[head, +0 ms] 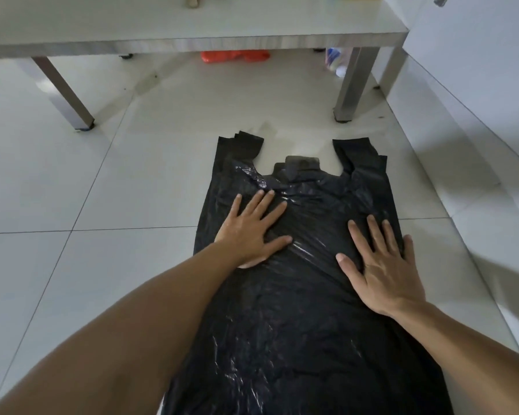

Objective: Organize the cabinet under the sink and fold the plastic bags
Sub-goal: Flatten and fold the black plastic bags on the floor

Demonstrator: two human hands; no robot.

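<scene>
Currently, a black plastic bag [297, 310] lies spread flat on the pale tiled floor [87, 190], its length running from the near edge of the view toward the far side. Its two handles [243, 145] point away from the person, one at the far left and one at the far right of the bag, with a cut-out opening between them. The film is wrinkled and shows glossy highlights.

Both hands rest palm-down on the upper half of the bag. The left hand [252, 229] lies left of the bag's centre line, fingers straight and spread apart, thumb extended toward the right. The right hand [381, 265] lies near the bag's right edge, fingers straight and slightly apart, with the little finger close to that edge and the thumb extended toward the left. Neither hand curls round or pinches the film; both lie flat against it. The two hands are well apart, with wrinkled film between them. Both forearms reach in from the near corners of the view.

Beyond the bag stands a low grey table [192, 34] on square legs. Under it, on the floor, lie an orange bag [234, 56] and, further right beside a table leg, a clear bag with blue print [334, 59]. A white wall [477, 70] runs along the right side.
</scene>
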